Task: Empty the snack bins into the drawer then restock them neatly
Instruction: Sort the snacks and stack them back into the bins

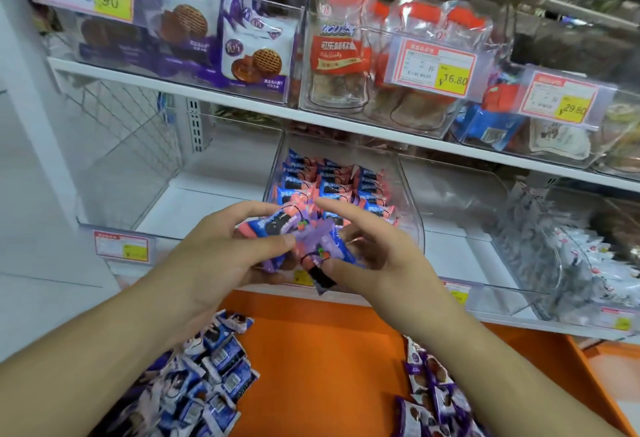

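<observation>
Both hands hold snack packets before a clear bin.

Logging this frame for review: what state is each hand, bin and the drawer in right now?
Left hand: grips a bunch of snack packets.
Right hand: holds the same bunch, forefinger straight.
Middle bin: partly filled, pink and blue packets in neat rows.
Left bin: holds no packets.
Right bin: silver-white packets piled at its right.
Drawer: open, loose packets heaped at left and right.
</observation>
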Demonstrator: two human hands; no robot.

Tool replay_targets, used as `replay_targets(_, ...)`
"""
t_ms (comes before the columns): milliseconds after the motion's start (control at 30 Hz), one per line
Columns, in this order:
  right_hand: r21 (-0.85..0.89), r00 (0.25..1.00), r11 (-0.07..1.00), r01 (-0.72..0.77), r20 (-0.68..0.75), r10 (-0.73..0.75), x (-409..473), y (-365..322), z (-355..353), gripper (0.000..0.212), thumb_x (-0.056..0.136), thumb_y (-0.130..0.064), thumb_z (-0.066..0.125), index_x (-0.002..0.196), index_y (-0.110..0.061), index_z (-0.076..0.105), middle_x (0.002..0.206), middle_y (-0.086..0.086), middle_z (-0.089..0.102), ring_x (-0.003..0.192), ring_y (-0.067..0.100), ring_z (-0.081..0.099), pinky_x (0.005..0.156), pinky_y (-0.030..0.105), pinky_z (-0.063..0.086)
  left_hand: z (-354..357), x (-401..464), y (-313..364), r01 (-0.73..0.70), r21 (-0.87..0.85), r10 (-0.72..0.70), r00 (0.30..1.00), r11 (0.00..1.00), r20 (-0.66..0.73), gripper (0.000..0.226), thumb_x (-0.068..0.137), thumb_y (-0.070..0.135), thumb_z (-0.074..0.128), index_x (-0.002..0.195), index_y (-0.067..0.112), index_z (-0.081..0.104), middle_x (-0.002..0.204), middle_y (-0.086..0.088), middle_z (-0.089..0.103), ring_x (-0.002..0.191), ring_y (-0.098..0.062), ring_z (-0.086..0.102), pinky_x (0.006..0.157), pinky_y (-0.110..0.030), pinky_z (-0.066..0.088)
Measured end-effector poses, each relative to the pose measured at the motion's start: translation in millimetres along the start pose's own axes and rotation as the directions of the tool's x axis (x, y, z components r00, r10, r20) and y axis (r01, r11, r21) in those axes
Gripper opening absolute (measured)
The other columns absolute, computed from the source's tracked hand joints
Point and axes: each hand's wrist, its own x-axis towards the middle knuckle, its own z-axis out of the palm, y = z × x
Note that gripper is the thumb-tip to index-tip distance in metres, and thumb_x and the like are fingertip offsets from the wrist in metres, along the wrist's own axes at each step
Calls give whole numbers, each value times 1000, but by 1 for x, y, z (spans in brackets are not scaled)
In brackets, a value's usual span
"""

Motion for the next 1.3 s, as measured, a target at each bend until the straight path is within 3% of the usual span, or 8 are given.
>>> replay_targets(200,67,992,993,-101,-74,105,15,-2,3,28,93,-5,72,102,-25,54,82,26,51,61,21,38,50,28,35,-30,11,7,-64,158,87,986,985,-141,33,84,10,83,112,26,73,86,-5,79,82,-28,77,75,-47,64)
replay_targets(300,-32,996,997,-71,-63,68,25,-4,4,49,93,-2,68,120,-42,63,93,2,63,56,18,46,50,26,40,-39,11,10,-75,199,104,984,977,-143,32,87,8,80,109,28,71,85,-2,79,81,-23,78,74,-46,65)
replay_targets(367,-114,994,993,-24,-107,12,34,-1,7,46,93,-8,72,122,-43,67,115,-16,66,78,3,63,67,13,47,-42,13,9,-68,218,102,984,974,-146,32,89,5,78,110,28,70,84,-1,79,79,-22,78,72,-45,66)
replay_targets(433,-166,991,986,13,-128,-35,44,6,11,32,90,-12,77,112,-33,67,111,-12,67,96,5,63,78,13,47,-43,14,9,-65,231,99,985,971,-141,33,89,7,78,111,30,69,84,2,79,78,-19,78,70,-43,66)
replay_targets(567,-283,989,956,82,-94,-112,64,23,19,31,84,-7,79,94,-26,57,92,-12,62,90,10,60,80,28,49,-46,15,10,-72,240,107,985,968,-138,34,89,8,79,112,30,69,84,3,78,77,-18,78,68,-40,66)
replay_targets(967,-724,958,672,157,-54,-282,87,67,34,25,79,-36,87,95,-28,70,99,-13,63,108,19,50,94,36,37,-46,21,4,-91,282,110,993,955,-52,35,91,4,74,112,31,74,95,-8,77,79,-24,78,71,-36,65)
replay_targets(1133,-714,963,688,127,-79,-259,88,70,31,27,82,-40,86,103,-28,77,106,-11,64,116,19,47,95,31,28,-45,24,-9,-205,623,264,964,755,-4,39,91,24,77,114,52,65,105,16,73,87,-7,73,83,-39,61)
replay_targets(1300,-658,979,737,156,3,-205,82,63,23,32,86,-40,80,115,-30,74,117,-13,62,123,17,41,107,40,38,-27,30,-15,-281,756,381,923,591,45,30,91,33,76,113,45,60,112,24,68,97,9,55,73,-8,40)
